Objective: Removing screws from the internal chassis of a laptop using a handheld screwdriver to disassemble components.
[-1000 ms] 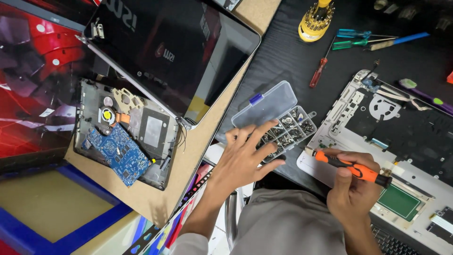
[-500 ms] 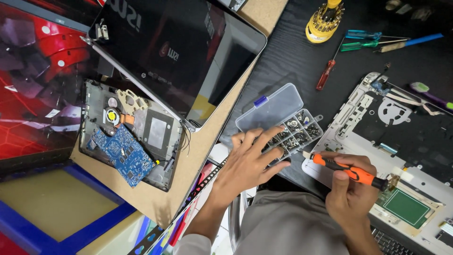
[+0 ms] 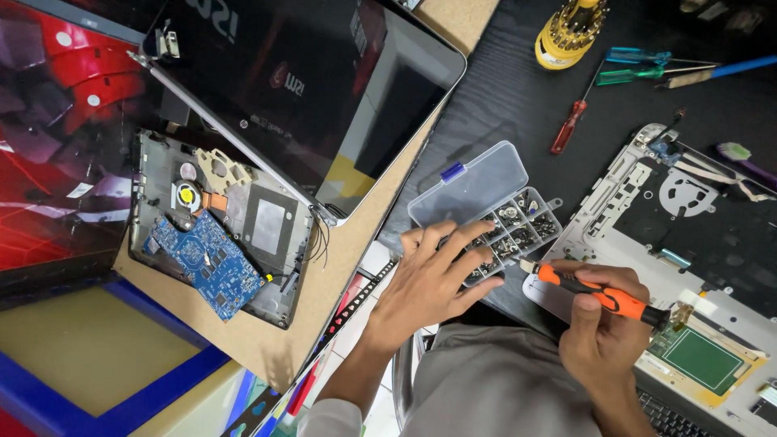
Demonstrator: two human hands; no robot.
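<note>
My left hand (image 3: 433, 279) lies spread over the near end of a clear plastic screw box (image 3: 518, 222), fingertips in its compartments of small screws. The box lid (image 3: 469, 182) stands flipped open behind it. My right hand (image 3: 603, 328) grips an orange-and-black screwdriver (image 3: 595, 295), held level with its tip pointing left toward the box. Under that hand lies an opened silver laptop base (image 3: 688, 235) with a green board area showing.
A dismantled laptop (image 3: 218, 231) with a blue circuit board and fan rests on a cardboard-coloured board at left, its dark screen (image 3: 324, 89) tilted behind. Red, teal and blue screwdrivers (image 3: 647, 69) and a yellow bit holder (image 3: 571, 28) lie on the black mat.
My left hand has settled further onto the screw box, fingers reaching into its compartments. The view has shifted slightly; the right hand keeps its hold on the screwdriver.
</note>
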